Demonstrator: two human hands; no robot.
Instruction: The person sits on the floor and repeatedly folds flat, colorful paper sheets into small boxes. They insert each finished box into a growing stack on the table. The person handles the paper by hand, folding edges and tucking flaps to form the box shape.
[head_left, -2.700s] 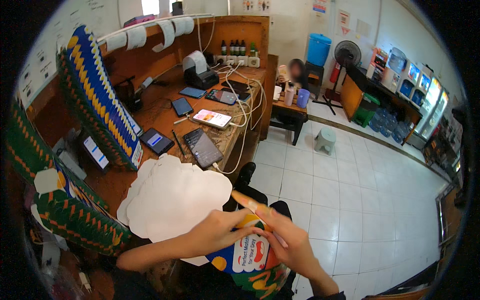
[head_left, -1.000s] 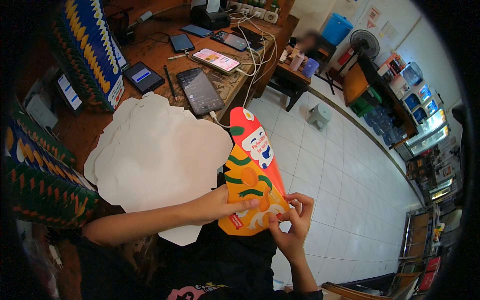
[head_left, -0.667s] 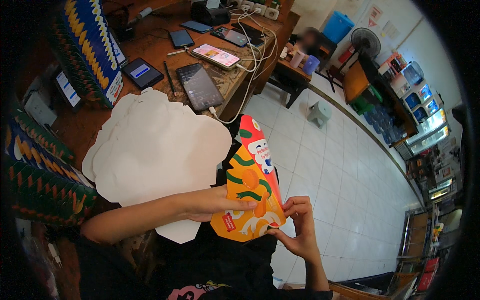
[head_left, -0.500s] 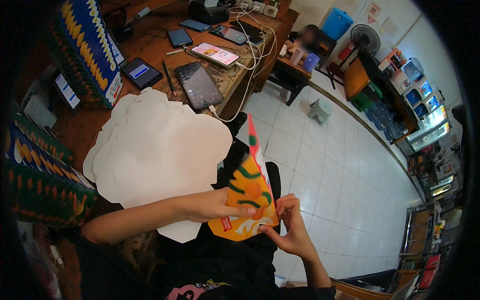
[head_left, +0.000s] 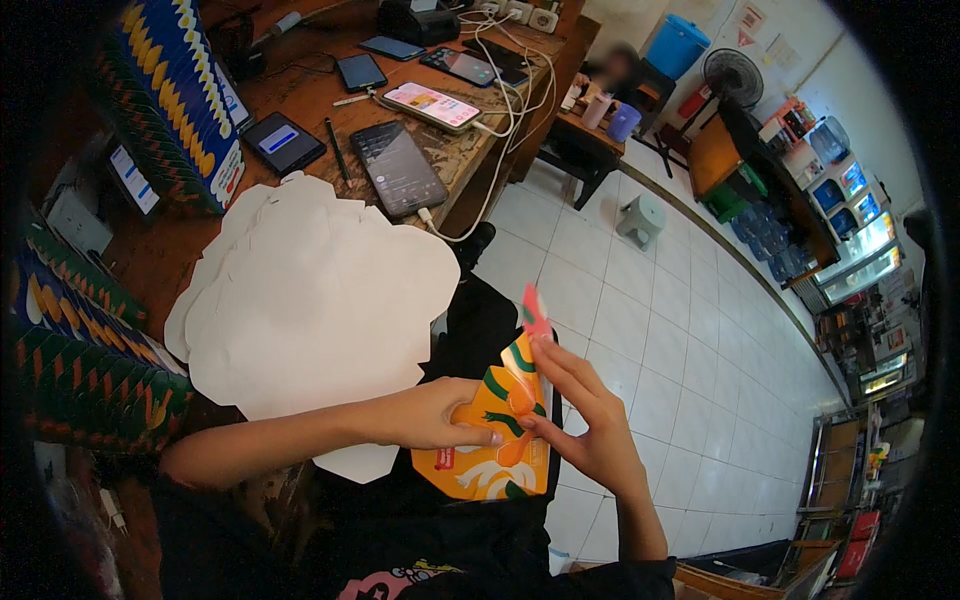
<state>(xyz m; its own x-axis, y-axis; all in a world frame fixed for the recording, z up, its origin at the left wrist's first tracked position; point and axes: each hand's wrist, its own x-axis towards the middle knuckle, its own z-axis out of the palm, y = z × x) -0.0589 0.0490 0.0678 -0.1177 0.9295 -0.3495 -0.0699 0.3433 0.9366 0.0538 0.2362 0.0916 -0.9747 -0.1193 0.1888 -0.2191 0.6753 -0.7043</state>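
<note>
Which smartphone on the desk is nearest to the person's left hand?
The large dark-screened smartphone directly right of the black pen; the others lie farther from the left hand.

White tiled floor (head_left: 650, 340), grey stool (head_left: 641, 218), scuffed wooden desk (head_left: 455, 152)

Garment, upper body: plain black fabric top (head_left: 440, 530), matt in appearance. Print noted at the lower edge of view: pink rounded patch with a dark shape inside (head_left: 375, 590), small yellow-and-white marking (head_left: 425, 573) beside it; the remainder of the print is cut off. Sleeves: black left sleeve (head_left: 190, 510) and black right sleeve (head_left: 640, 575), both ending near the elbow. Left hand (head_left: 440, 415) and right hand (head_left: 598, 435): bare, as are both forearms. Lower body: black fabric trousers (head_left: 488, 312). Footwear: dark shoe (head_left: 478, 242), detail indistinct.
</note>
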